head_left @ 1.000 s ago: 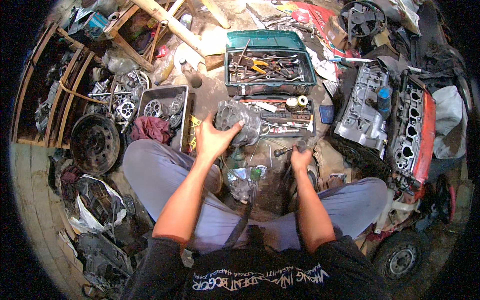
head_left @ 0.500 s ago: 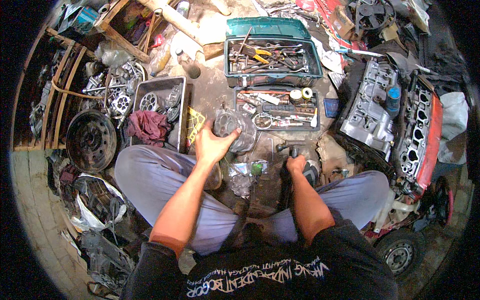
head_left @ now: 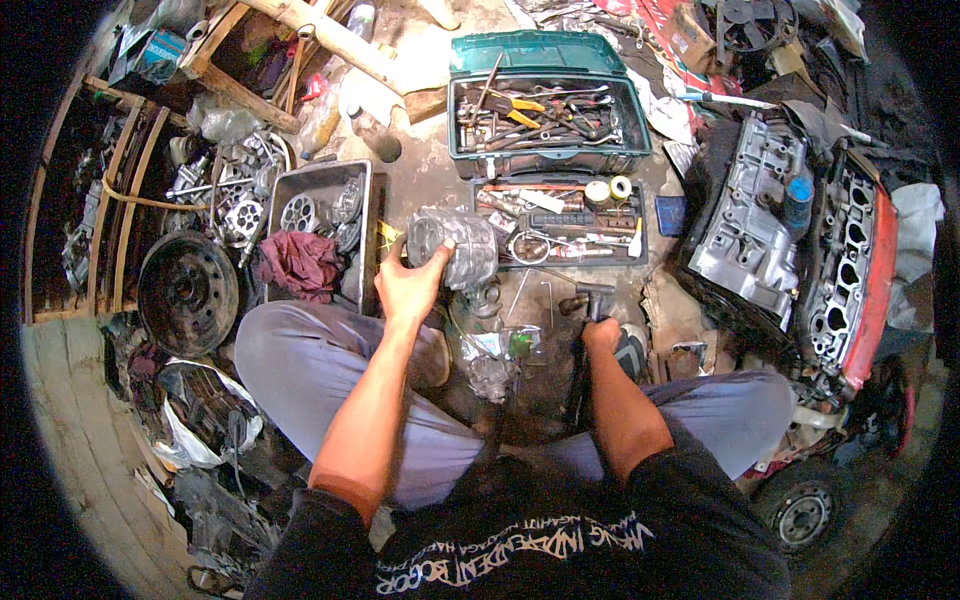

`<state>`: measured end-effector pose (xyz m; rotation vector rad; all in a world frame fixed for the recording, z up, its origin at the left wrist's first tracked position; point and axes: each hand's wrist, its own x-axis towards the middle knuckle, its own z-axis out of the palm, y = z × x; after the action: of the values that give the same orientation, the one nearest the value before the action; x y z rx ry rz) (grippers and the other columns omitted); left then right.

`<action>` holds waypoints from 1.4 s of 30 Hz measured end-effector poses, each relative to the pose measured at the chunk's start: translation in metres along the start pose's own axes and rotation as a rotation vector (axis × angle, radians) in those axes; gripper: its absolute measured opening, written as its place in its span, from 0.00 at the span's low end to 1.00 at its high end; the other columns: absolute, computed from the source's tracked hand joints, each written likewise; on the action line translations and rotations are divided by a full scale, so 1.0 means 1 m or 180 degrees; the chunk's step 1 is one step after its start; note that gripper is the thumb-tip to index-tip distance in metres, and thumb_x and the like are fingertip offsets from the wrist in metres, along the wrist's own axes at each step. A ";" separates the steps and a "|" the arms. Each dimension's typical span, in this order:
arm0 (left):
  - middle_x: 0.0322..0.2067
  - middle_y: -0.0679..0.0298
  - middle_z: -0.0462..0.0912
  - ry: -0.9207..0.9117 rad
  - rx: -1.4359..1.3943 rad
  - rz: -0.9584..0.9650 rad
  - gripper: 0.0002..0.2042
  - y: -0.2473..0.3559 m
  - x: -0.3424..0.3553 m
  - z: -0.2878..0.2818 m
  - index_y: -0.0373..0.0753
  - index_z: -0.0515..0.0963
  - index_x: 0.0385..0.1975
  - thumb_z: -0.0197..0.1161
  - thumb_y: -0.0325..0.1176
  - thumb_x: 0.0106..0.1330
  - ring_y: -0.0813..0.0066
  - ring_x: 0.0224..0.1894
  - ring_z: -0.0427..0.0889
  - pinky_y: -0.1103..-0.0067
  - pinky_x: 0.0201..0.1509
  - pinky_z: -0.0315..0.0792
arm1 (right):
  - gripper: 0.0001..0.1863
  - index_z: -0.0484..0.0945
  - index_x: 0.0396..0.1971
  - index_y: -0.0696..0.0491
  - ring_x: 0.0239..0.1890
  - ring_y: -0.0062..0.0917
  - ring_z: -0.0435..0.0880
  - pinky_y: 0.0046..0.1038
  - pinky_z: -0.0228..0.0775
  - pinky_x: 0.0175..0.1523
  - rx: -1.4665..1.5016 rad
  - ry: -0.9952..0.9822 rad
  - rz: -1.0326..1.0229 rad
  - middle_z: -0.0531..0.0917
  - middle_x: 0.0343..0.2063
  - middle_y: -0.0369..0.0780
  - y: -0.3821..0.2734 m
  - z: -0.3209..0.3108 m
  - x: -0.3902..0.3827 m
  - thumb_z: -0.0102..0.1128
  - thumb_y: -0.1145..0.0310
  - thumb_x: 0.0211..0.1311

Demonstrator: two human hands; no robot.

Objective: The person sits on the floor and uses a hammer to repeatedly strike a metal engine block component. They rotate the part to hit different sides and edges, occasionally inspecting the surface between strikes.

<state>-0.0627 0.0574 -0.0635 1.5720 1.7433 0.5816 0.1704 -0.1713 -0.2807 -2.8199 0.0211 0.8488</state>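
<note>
My left hand (head_left: pixel 410 280) grips a silvery cylindrical metal housing (head_left: pixel 460 240) at its left side, thumb on top, above smaller metal parts (head_left: pixel 483 298). To the right, my right hand (head_left: pixel 600 335) is closed round the handle of a dark-headed hammer (head_left: pixel 595 292), held low near my shoe. Behind the housing lies an open tray of sockets and tools (head_left: pixel 560 225). Loose thin rods (head_left: pixel 548 300) and crumpled plastic with a green item (head_left: pixel 495 365) lie between my hands.
An open green toolbox (head_left: pixel 545 50) stands at the back. Left are a parts tray with a maroon rag (head_left: pixel 298 268), a wheel rim (head_left: pixel 185 290) and wooden frames (head_left: pixel 125 200). Engine parts (head_left: pixel 745 240), a red-edged cylinder head (head_left: pixel 860 280) and a tyre (head_left: pixel 765 515) are at right.
My left hand and the housing have shifted left. My right hand has moved down toward me, and the hammer head now shows more clearly.
</note>
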 end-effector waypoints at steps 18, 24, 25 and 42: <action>0.46 0.41 0.86 -0.0195 -0.0705 0.0882 0.35 0.035 -0.023 0.011 0.26 0.79 0.54 0.77 0.47 0.52 0.53 0.50 0.86 0.66 0.58 0.76 | 0.24 0.78 0.55 0.65 0.57 0.39 0.82 0.36 0.70 0.64 0.1338 -0.0270 -0.2996 0.83 0.51 0.55 -0.083 -0.269 -0.109 0.65 0.62 0.67; 0.47 0.52 0.85 -0.1124 -0.2157 0.0310 0.26 0.047 -0.029 0.023 0.25 0.79 0.55 0.67 0.39 0.63 0.66 0.48 0.82 0.72 0.57 0.73 | 0.33 0.74 0.62 0.56 0.64 0.44 0.75 0.40 0.63 0.69 0.1553 0.0262 -0.3151 0.77 0.60 0.54 -0.103 -0.248 -0.122 0.62 0.46 0.69; 0.47 0.53 0.85 -0.1377 -0.2327 0.0200 0.26 0.041 -0.031 0.027 0.25 0.79 0.54 0.66 0.40 0.64 0.67 0.47 0.82 0.73 0.56 0.73 | 0.34 0.70 0.65 0.55 0.65 0.48 0.73 0.41 0.62 0.70 0.1459 0.0358 -0.3635 0.75 0.62 0.55 -0.106 -0.237 -0.114 0.61 0.47 0.69; 0.64 0.53 0.73 -0.2479 -0.3768 0.0778 0.39 0.143 -0.051 0.015 0.34 0.58 0.73 0.60 0.51 0.67 0.61 0.63 0.75 0.66 0.68 0.68 | 0.10 0.80 0.45 0.59 0.36 0.23 0.84 0.27 0.76 0.38 0.2909 -0.0276 -0.3776 0.85 0.36 0.43 -0.153 -0.296 -0.161 0.60 0.69 0.71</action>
<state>0.0437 0.0285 0.0421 0.9002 0.4082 0.7637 0.2080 -0.0848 0.0771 -1.4907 -0.9033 0.4401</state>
